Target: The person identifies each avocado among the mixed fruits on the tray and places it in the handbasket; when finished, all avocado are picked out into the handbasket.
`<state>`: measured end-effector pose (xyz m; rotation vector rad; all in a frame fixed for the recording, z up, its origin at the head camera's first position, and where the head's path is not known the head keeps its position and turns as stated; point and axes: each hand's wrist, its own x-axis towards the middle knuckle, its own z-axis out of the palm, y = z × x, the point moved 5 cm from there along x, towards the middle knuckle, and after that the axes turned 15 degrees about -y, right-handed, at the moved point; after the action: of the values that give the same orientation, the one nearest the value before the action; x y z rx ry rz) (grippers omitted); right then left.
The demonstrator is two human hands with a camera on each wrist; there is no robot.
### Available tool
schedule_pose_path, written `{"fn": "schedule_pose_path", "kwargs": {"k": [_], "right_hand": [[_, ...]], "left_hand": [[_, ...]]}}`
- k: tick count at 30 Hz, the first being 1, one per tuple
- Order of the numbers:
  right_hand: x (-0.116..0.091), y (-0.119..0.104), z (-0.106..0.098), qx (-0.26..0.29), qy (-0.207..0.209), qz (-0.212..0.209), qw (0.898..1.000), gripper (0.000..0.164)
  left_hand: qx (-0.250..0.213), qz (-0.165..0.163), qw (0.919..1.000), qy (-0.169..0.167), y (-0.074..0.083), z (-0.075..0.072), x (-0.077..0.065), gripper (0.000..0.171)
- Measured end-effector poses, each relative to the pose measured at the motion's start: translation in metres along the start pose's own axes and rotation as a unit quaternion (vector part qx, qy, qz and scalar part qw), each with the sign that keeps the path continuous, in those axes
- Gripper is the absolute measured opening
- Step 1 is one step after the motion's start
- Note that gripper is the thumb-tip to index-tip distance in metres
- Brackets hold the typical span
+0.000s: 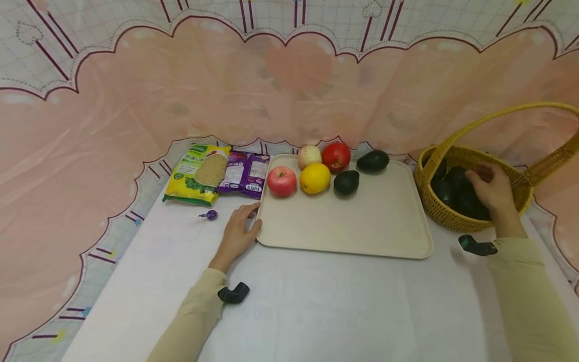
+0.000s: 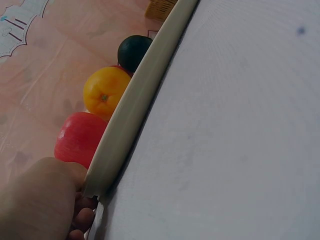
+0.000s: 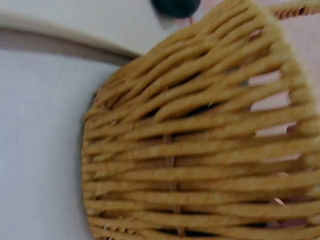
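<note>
At the left edge of a beige tray (image 1: 344,226), my left hand (image 1: 237,231) holds the rim. The left wrist view shows curled fingers (image 2: 84,219) by the tray's corner. My right hand (image 1: 493,188) reaches into a yellow wicker basket (image 1: 431,201) at several dark green avocados (image 1: 468,203). Its fingertips are partly hidden, so a grip cannot be made out. In the right wrist view the basket's woven side (image 3: 200,165) covers the hand. On the tray are a pink apple (image 1: 282,181), an orange (image 1: 315,178), a red pomegranate-like fruit (image 1: 336,157), a pale round fruit (image 1: 309,157) and two avocados (image 1: 346,182).
Left of the tray lie a yellow food packet (image 1: 199,173) and a purple packet (image 1: 246,173). A purple-wrapped lollipop (image 1: 210,215) is in front of them on the white tabletop (image 1: 316,306). The basket's tall handle (image 1: 497,113) arches above it. A patterned cloth (image 1: 217,90) stands behind.
</note>
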<state>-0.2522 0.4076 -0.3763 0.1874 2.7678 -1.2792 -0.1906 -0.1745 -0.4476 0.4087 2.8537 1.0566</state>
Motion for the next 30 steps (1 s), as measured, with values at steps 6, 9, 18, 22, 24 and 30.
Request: {"fn": "schedule_pose_path", "kwargs": {"k": [6, 9, 18, 22, 24, 30], "right_hand": [[-0.008, -0.010, 0.004, 0.027, 0.027, -0.017, 0.999, 0.062], [-0.013, -0.014, 0.007, 0.036, 0.038, -0.020, 0.998, 0.059], [-0.032, -0.029, 0.020, 0.050, 0.066, -0.039, 0.996, 0.051], [-0.039, -0.034, 0.028, 0.060, 0.071, -0.056, 0.994, 0.046], [-0.042, -0.036, 0.033, 0.070, 0.078, -0.065, 0.992, 0.043], [-0.050, -0.047, 0.046, 0.126, 0.108, -0.096, 0.982, 0.034]], "left_hand": [[-0.003, 0.002, 1.0000, 0.003, 0.001, 0.000, 0.000, 0.045], [0.000, 0.004, 1.0000, 0.001, 0.001, 0.000, 0.000, 0.045], [0.001, -0.001, 1.0000, -0.001, 0.000, 0.000, 0.001, 0.044], [0.000, 0.001, 1.0000, -0.001, 0.001, 0.000, 0.001, 0.044], [-0.001, 0.002, 1.0000, -0.002, 0.001, 0.000, 0.000, 0.044], [-0.003, -0.008, 0.9999, -0.008, 0.001, 0.001, 0.000, 0.044]]}}
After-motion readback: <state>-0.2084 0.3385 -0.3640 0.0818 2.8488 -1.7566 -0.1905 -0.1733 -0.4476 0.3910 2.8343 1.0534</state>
